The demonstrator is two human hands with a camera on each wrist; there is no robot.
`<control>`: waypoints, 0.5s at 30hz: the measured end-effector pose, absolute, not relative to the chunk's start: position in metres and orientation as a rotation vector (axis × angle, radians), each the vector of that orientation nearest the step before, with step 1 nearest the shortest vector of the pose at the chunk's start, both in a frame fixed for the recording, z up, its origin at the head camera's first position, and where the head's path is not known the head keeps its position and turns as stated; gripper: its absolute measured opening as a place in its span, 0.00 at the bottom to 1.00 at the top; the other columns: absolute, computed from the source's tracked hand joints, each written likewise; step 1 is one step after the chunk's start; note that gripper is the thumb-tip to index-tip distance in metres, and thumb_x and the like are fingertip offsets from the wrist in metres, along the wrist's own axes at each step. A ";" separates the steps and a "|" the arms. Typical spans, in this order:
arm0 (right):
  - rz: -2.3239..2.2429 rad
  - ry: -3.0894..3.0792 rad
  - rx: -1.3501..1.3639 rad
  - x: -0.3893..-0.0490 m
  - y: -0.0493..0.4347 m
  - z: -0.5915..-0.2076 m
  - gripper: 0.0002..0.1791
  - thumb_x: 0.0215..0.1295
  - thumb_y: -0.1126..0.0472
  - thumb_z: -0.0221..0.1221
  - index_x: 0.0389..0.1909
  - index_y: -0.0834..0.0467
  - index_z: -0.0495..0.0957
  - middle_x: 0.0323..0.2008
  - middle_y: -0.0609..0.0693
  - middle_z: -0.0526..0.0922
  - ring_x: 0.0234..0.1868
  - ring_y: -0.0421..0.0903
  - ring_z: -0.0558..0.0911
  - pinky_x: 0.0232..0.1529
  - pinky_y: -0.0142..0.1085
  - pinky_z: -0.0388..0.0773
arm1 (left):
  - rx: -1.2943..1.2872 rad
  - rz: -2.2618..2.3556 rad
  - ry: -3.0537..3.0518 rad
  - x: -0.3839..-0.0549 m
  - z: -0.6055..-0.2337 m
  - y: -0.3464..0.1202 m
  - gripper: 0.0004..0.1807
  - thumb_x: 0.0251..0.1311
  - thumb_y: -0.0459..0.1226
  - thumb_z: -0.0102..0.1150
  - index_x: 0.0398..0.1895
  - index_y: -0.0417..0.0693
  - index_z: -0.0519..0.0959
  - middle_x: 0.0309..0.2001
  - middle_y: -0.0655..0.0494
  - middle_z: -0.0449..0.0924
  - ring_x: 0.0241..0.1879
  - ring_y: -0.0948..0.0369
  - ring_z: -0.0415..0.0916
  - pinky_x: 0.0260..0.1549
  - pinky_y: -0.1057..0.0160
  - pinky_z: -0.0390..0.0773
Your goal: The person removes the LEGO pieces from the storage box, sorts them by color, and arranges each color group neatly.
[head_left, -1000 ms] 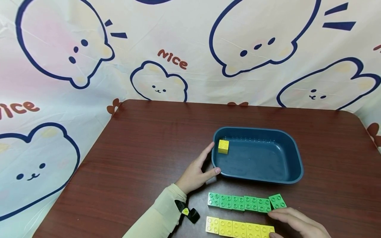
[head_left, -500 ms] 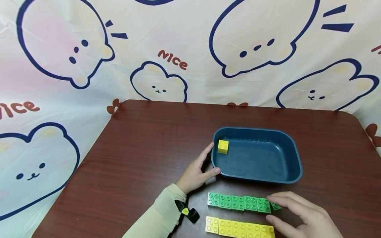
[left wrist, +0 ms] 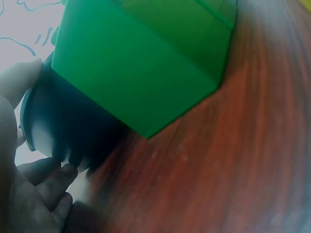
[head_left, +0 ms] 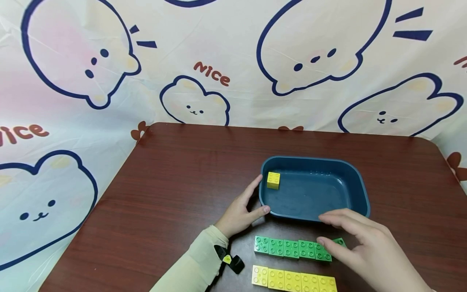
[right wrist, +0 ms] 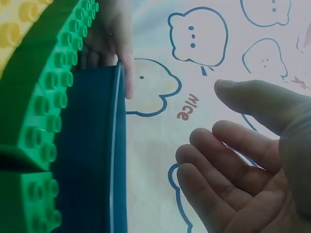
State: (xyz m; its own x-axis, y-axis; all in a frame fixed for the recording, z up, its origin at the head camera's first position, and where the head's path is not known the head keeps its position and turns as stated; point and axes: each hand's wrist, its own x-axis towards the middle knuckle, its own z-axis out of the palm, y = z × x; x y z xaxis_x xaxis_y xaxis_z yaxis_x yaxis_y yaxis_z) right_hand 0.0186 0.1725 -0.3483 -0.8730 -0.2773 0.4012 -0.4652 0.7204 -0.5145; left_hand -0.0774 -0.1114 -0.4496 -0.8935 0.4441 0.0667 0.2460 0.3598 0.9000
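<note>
My left hand point(head_left: 238, 215) holds the left end of a dark blue plastic tray point(head_left: 310, 217), thumb at the near-left corner and fingers along the left side. A single yellow toy brick point(head_left: 273, 180) sits inside the tray by its left wall. Empty and with parted fingers, my right hand point(head_left: 368, 247) hovers near the tray's front right corner, thumb and fingers bent gently in the right wrist view. Below it lies a row of green toy bricks point(head_left: 292, 248); its rightmost brick point(head_left: 339, 241) is skewed and partly hidden by the hand.
A row of yellow toy bricks point(head_left: 293, 280) lies nearer the table's front, parallel to the green row. The brown wooden table point(head_left: 175, 182) reaches back to a cartoon-print curtain point(head_left: 146, 93). A black strap point(head_left: 230, 259) circles my left wrist.
My right hand has risen and moved away from the green and yellow rows toward the tray's front right corner. The left hand, tray and bricks look unmoved.
</note>
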 end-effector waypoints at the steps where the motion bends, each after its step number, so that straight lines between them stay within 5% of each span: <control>1: 0.910 -2.637 0.585 0.016 0.172 -0.346 0.27 0.41 0.62 0.81 0.46 0.45 0.85 0.44 0.36 0.83 0.40 0.34 0.81 0.39 0.15 0.73 | 0.625 1.556 2.432 -0.077 -0.450 -0.111 0.46 0.67 0.49 0.64 0.80 0.76 0.46 0.78 0.70 0.51 0.76 0.66 0.50 0.72 0.48 0.55; 9: 0.952 -2.614 0.664 -0.005 0.164 -0.334 0.25 0.44 0.60 0.80 0.47 0.45 0.86 0.45 0.38 0.85 0.42 0.38 0.83 0.40 0.18 0.76 | 0.630 1.549 2.441 -0.077 -0.449 -0.111 0.46 0.67 0.49 0.64 0.81 0.75 0.46 0.78 0.69 0.51 0.75 0.66 0.50 0.72 0.49 0.56; 15: 0.927 -2.629 0.725 -0.023 0.156 -0.322 0.22 0.47 0.60 0.79 0.46 0.48 0.86 0.44 0.39 0.85 0.40 0.39 0.85 0.37 0.35 0.84 | 0.627 1.553 2.436 -0.077 -0.449 -0.111 0.46 0.67 0.49 0.64 0.80 0.75 0.46 0.78 0.70 0.51 0.76 0.66 0.50 0.72 0.49 0.55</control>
State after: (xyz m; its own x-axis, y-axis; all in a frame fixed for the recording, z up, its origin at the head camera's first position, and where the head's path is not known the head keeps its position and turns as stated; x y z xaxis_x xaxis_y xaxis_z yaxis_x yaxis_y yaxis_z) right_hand -0.0227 0.1558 -0.3215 -0.8417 -0.3683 0.3949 -0.5345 0.6718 -0.5128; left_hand -0.0773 -0.1113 -0.4493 -0.8939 0.4430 0.0691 0.2495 0.3635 0.8976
